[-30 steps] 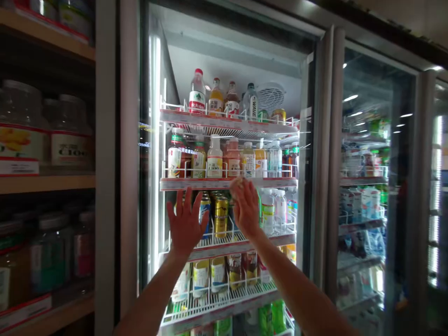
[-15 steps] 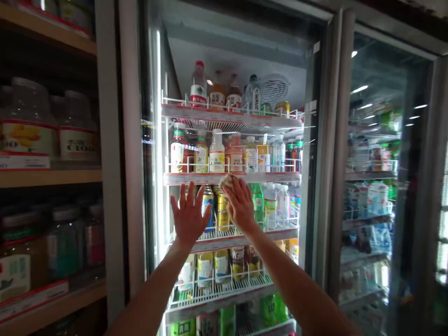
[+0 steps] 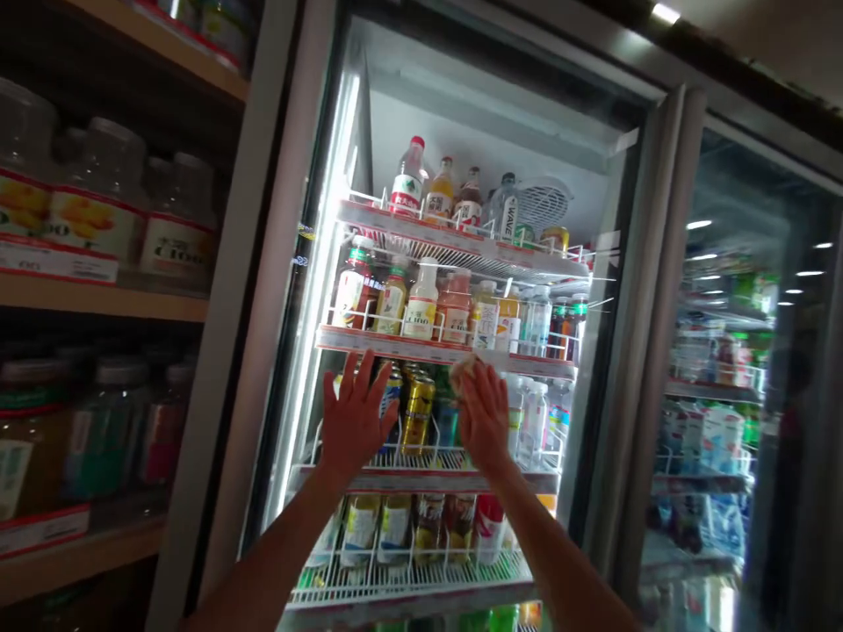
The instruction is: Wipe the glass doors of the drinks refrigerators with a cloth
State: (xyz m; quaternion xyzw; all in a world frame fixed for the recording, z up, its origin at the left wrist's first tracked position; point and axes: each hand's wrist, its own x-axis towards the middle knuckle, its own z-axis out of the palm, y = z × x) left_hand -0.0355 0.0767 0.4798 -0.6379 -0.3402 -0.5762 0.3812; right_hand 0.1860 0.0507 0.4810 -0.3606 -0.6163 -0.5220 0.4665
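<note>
Right hand (image 3: 484, 417), clasping a bunched cloth (image 3: 463, 372), now sits farther right along the glass door (image 3: 493, 123), covering another patch, while left hand (image 3: 356, 420) is spread

Wooden shelving (image 3: 105, 296) sat pretty dim on the left, beside a grey post (image 3: 230, 290). Off right stood a glass-fronted cooler (image 3: 731, 197), and a bright ceiling light (image 3: 666, 13) glared up top.
</note>
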